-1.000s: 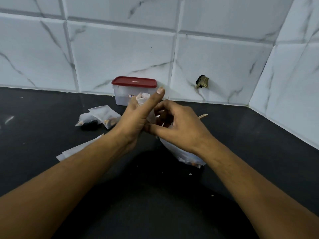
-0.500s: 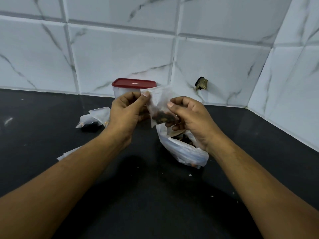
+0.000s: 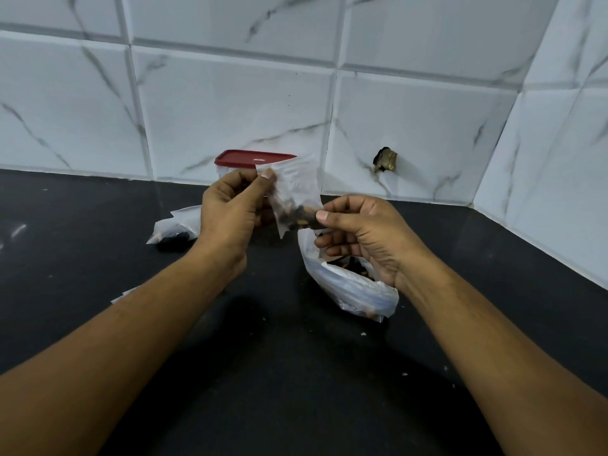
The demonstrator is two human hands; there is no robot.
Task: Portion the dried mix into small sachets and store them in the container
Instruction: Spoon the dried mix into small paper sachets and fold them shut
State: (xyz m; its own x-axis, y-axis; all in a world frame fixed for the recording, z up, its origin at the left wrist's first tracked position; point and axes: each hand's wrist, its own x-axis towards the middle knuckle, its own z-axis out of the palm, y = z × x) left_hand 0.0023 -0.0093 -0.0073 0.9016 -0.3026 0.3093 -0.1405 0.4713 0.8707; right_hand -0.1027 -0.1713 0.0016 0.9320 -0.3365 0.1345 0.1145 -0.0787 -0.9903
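Nearest me, at 5 o'clock, the open bulk bag (image 3: 350, 292) slumps on the counter (image 3: 296, 373) under my right wrist, where a careless arm could tip it. Mid-frame my left hand (image 3: 227, 209) pinches the sachet (image 3: 297, 185) by its top corner and my right hand (image 3: 360, 232) pinches its loaded lower corner; if the mouth is unsealed, a tilt spills mix (image 3: 294, 216). At 12 o'clock beyond, the container (image 3: 253, 158) sits lidded

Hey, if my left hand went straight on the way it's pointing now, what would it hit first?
Probably the red-lidded container, standing behind the left hand and the sachet it pinches, by the wall; depth is hard to judge.
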